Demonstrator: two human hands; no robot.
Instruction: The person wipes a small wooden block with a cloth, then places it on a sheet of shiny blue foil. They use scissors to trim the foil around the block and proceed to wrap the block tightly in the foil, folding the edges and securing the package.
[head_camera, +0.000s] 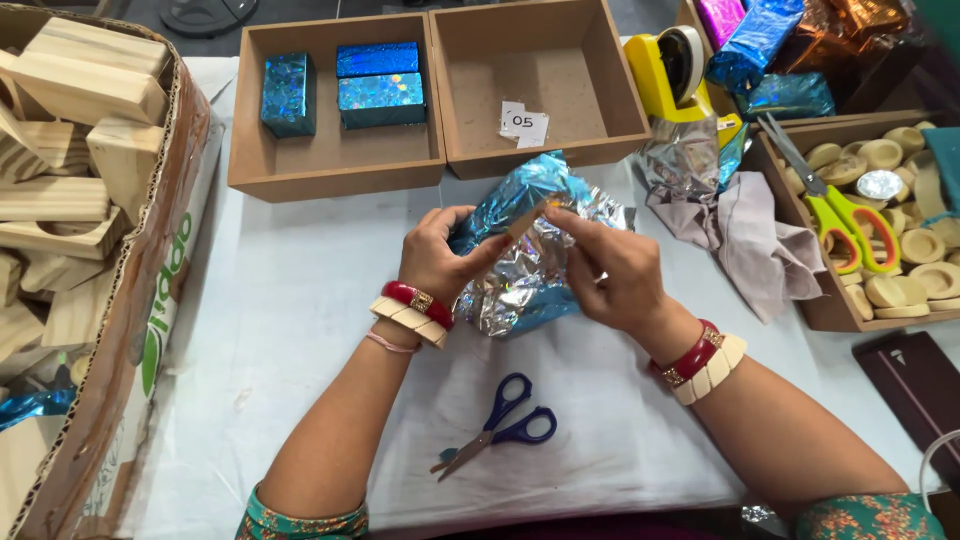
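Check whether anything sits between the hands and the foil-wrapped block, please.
Nothing visible does. The left hand and right hand both already touch the foil-wrapped block, pinching a strip of tape at its top. The blue scissors lie apart, nearer the person.

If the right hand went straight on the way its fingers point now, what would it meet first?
Probably the left hand: the right hand points left across the foil-wrapped block that both hold.

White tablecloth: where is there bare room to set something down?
Bare cloth lies between the cardboard box of wooden blocks and the left hand. Crowded at right: grey rag, tray of wooden rounds.
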